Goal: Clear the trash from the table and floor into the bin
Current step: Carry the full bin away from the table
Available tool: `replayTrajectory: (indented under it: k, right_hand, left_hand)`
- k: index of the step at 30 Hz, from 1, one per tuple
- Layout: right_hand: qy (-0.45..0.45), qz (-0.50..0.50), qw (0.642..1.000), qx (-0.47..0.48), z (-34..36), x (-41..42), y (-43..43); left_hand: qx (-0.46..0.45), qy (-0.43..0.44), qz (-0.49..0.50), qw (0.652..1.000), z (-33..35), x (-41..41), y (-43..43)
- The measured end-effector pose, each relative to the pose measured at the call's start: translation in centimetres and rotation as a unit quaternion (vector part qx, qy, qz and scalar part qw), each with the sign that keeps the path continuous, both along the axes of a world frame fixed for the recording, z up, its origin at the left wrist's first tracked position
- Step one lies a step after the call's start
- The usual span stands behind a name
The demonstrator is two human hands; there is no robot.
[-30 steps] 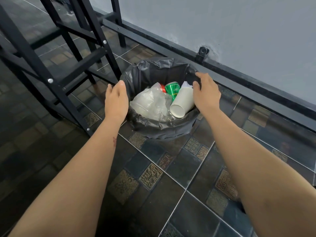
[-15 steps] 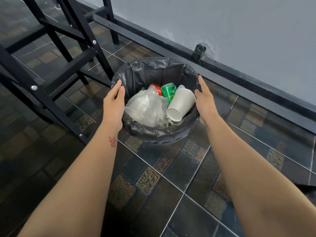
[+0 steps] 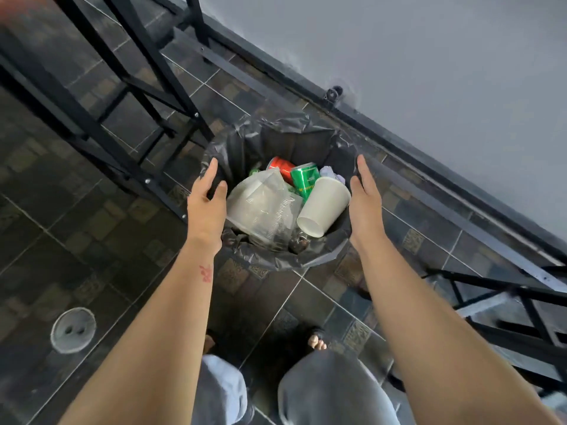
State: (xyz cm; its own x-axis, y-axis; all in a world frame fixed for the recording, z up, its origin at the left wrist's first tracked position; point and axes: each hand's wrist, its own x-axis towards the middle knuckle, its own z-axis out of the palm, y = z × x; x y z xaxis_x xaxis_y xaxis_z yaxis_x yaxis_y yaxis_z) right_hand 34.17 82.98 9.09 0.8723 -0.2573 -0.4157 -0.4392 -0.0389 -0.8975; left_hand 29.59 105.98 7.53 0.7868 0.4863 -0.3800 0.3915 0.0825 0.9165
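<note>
A round bin lined with a black bag (image 3: 276,262) sits on the tiled floor near the wall. Inside lie a white paper cup (image 3: 322,207), a green can (image 3: 303,177), a red can (image 3: 283,168) and crumpled clear plastic cups (image 3: 264,207). My left hand (image 3: 207,207) grips the bin's left rim, thumb over the edge. My right hand (image 3: 366,207) presses flat against the bin's right side. The bin is held between both hands.
Black metal table legs (image 3: 92,124) stand just left of the bin, and more black framing (image 3: 506,302) is at the right. A dark rail (image 3: 429,154) runs along the grey wall. A round floor drain (image 3: 73,329) lies at lower left. My knees and bare toes (image 3: 317,343) show below.
My hands have closed in from above the rim onto the bin's two sides. The view has tilted down, and my knees and feet now show.
</note>
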Motion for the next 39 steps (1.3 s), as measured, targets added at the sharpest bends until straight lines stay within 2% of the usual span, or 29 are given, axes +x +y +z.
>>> replayTrajectory:
  k: [8, 15, 21, 28, 32, 39]
  right_hand:
    - [0.019, -0.026, 0.999, 0.026, 20.9, -8.3, -2.7]
    - [-0.028, -0.067, 0.996, 0.048, 31.3, -16.8, -4.1]
    - [-0.070, -0.137, 0.986, 0.059, 36.5, -27.3, -6.3]
    - [-0.072, -0.233, 0.968, 0.057, 39.4, -39.0, -11.9]
    - [-0.070, -0.281, 0.955, 0.058, 39.8, -44.6, -16.3]
    - [-0.066, -0.366, 0.925, 0.083, 40.2, -53.3, -26.4]
  left_hand:
    - [0.012, -0.006, -0.025, 1.000, 20.9, -6.9, -2.2]
    - [0.026, -0.043, -0.068, 0.996, 31.2, -13.1, -3.3]
    - [0.027, -0.082, -0.140, 0.986, 37.9, -20.2, -5.2]
    - [-0.027, -0.056, -0.223, 0.973, 42.1, -27.5, -11.4]
    - [-0.051, -0.036, -0.253, 0.965, 42.8, -31.1, -16.7]
    - [-0.036, -0.033, -0.321, 0.946, 44.3, -36.2, -28.8]
